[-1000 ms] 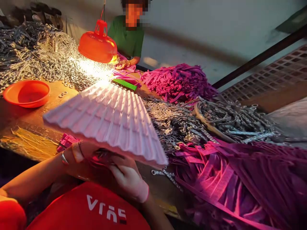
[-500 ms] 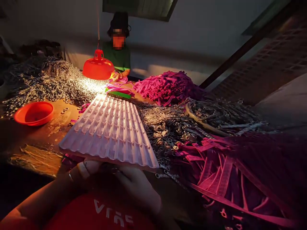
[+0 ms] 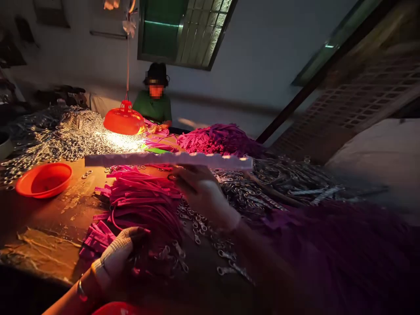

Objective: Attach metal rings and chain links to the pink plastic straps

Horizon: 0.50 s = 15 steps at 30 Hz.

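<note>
My right hand [image 3: 206, 194], in a pale glove, grips the near side of a whitish ridged plastic tray [image 3: 167, 160] from below. The tray is held up level, so only its long thin edge shows. My left hand [image 3: 118, 249], in a dotted work glove, is low at the near side of a bundle of magenta fabric straps [image 3: 141, 197]. Its fingers are curled, and what they hold, if anything, is lost in shadow. Metal snap hooks [image 3: 198, 225] lie scattered between the straps and my right forearm.
A red lamp [image 3: 124, 120] hangs over a heap of metal rings [image 3: 75, 135]. A red bowl [image 3: 44, 181] stands at left. Across the table sits a person [image 3: 152, 107] in green, near a strap pile [image 3: 219, 140]. Metal hooks [image 3: 288, 183] and dark purple straps [image 3: 328, 253] fill the right.
The tray has tipped from slanting with its ridged face showing to edge-on, farther from me. My left hand has left its near edge and moved down. The strap bundle beneath is now exposed.
</note>
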### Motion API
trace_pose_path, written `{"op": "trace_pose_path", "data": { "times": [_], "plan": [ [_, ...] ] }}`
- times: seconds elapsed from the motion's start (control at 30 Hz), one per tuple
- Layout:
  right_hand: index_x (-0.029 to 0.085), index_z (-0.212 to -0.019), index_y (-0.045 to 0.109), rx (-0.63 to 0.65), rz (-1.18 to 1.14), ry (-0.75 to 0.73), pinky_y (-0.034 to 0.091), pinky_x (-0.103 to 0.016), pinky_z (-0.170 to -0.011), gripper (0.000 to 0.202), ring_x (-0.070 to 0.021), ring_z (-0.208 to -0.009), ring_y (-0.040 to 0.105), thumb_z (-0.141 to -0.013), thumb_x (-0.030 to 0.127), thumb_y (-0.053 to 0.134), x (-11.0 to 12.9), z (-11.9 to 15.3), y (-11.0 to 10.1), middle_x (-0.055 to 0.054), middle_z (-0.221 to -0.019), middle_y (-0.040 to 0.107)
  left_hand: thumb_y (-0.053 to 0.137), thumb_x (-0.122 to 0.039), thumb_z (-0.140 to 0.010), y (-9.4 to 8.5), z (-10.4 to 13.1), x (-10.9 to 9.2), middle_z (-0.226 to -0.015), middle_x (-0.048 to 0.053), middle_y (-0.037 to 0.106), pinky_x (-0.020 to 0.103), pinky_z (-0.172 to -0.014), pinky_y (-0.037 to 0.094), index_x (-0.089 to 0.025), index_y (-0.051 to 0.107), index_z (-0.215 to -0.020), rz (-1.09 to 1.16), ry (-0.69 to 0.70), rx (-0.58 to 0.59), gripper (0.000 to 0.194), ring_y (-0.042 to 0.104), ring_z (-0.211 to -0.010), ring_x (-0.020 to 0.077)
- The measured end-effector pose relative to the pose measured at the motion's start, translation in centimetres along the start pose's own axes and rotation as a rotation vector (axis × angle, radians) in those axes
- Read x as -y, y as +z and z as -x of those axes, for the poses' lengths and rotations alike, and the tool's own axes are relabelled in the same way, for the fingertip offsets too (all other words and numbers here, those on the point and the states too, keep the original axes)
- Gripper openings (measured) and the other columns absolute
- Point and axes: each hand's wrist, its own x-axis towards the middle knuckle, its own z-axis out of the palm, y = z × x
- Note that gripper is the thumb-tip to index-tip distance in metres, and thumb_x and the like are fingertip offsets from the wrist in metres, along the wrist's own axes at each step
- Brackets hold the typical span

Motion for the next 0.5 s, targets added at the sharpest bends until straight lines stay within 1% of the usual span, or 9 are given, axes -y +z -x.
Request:
{"op": "trace_pose_path", "data": {
  "times": [0.07,0.13,0.17,0.2,0.27,0.3,0.37,0.43,0.5],
  "plan": [
    [0.022,-0.096,0.074,-0.15,0.012,-0.056,0.044,-0.045,-0.105,0.022,-0.0281,-0.121,0.058,-0.098,0.032,0.054,-2.7,-6.3,-0.3,-0.01,-0.126,0.067,0.087,-0.048,-0.066,-1.0,-0.9,0.8,-0.064,0.002,0.062,0.021,-0.05,0.034,-0.012,0.07,-0.079,-0.073,0.015,0.052,0.042,0.048,-0.052,0.0091],
    [0.017,-0.093,0.073,-0.232,0.07,0.054,0.039,-0.041,-0.11,0.026,-0.0265,-0.129,0.052,-0.098,0.03,0.052,-5.7,-12.7,0.0,-0.012,-0.127,0.066,0.086,-0.052,-0.066,-1.8,-1.8,1.8,-0.068,0.004,0.065,0.021,-0.051,0.032,-0.011,0.071,-0.082,-0.115,0.032,0.087,0.046,0.049,-0.054,0.0102],
    [0.015,-0.089,0.073,-0.214,0.108,0.167,0.038,-0.04,-0.11,0.025,-0.027,-0.131,0.049,-0.097,0.028,0.053,-7.1,-15.5,0.4,-0.013,-0.126,0.066,0.086,-0.054,-0.066,-2.0,-2.3,2.2,-0.07,0.005,0.066,0.022,-0.052,0.033,-0.012,0.072,-0.084,-0.124,0.041,0.087,0.048,0.051,-0.056,0.0114],
    [0.015,-0.085,0.073,-0.139,0.131,0.287,0.037,-0.039,-0.11,0.024,-0.0276,-0.131,0.049,-0.095,0.027,0.055,-8.3,-17.9,1.0,-0.012,-0.12,0.068,0.085,-0.055,-0.066,-2.3,-2.7,2.6,-0.071,0.006,0.067,0.022,-0.053,0.033,-0.013,0.072,-0.085,-0.126,0.047,0.081,0.048,0.052,-0.058,0.0123],
    [0.013,-0.077,0.072,-0.077,0.135,0.352,0.041,-0.038,-0.102,0.021,-0.0295,-0.119,0.056,-0.09,0.022,0.058,-10.1,-20.6,3.0,-0.014,-0.104,0.071,0.086,-0.057,-0.064,-2.4,-3.3,3.3,-0.07,0.005,0.066,0.022,-0.054,0.033,-0.014,0.072,-0.085,-0.111,0.05,0.063,0.05,0.053,-0.059,0.0132],
    [0.013,-0.076,0.071,-0.058,0.132,0.359,0.043,-0.038,-0.099,0.022,-0.0291,-0.115,0.057,-0.09,0.021,0.057,-10.6,-20.9,4.4,-0.015,-0.101,0.071,0.087,-0.058,-0.062,-2.4,-3.4,3.4,-0.069,0.005,0.066,0.022,-0.054,0.033,-0.014,0.071,-0.085,-0.09,0.046,0.056,0.051,0.052,-0.058,0.0132],
    [0.013,-0.078,0.071,-0.018,0.11,0.335,0.044,-0.034,-0.095,0.022,-0.0257,-0.108,0.06,-0.091,0.021,0.056,-11.0,-19.2,7.5,-0.015,-0.101,0.071,0.086,-0.059,-0.061,-2.3,-3.3,3.4,-0.066,0.004,0.064,0.022,-0.053,0.033,-0.014,0.07,-0.085,-0.043,0.031,0.055,0.054,0.05,-0.056,0.0122],
    [0.015,-0.08,0.072,0.048,0.065,0.301,0.045,-0.03,-0.091,0.021,-0.0209,-0.1,0.062,-0.092,0.022,0.056,-10.8,-15.6,10.6,-0.011,-0.097,0.072,0.084,-0.062,-0.062,-2.0,-2.9,2.9,-0.065,0.003,0.062,0.022,-0.051,0.032,-0.014,0.069,-0.083,-0.026,0.016,0.054,0.054,0.047,-0.051,0.0103],
    [0.017,-0.082,0.073,0.102,0.013,0.286,0.046,-0.027,-0.091,0.019,-0.0184,-0.097,0.064,-0.092,0.022,0.058,-10.5,-11.2,13.0,-0.008,-0.096,0.073,0.083,-0.063,-0.063,-1.8,-2.4,2.1,-0.064,0.003,0.061,0.022,-0.048,0.031,-0.014,0.068,-0.08,-0.022,0.025,0.036,0.054,0.044,-0.049,0.0088]
  ]
}}
